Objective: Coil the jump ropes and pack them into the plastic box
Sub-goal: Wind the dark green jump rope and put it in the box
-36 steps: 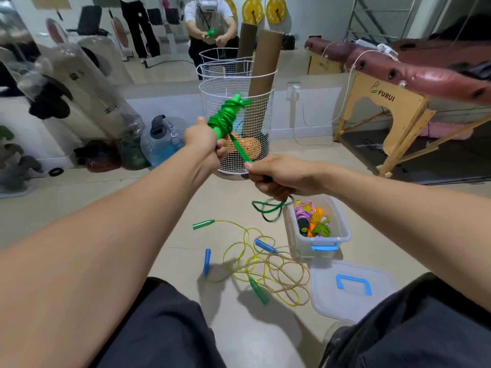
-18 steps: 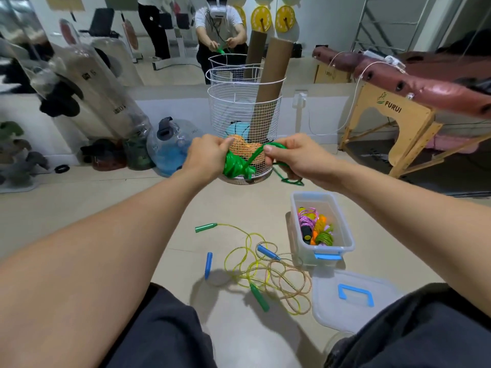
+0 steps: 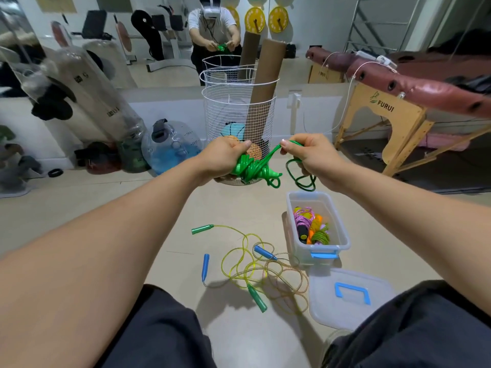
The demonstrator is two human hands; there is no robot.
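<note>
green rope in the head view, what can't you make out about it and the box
- Green rope: its handles, hidden in the coil and under the left hand.
- Its free end: hidden behind the right hand.
- Plastic box: how many coiled ropes are inside; they overlap, too small to count.

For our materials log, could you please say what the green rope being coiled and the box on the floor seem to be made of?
Green rope: likely glossy plastic or vinyl cord; it shines.
Box: clear plastic, ropes visible through its walls, blue latch.
</note>
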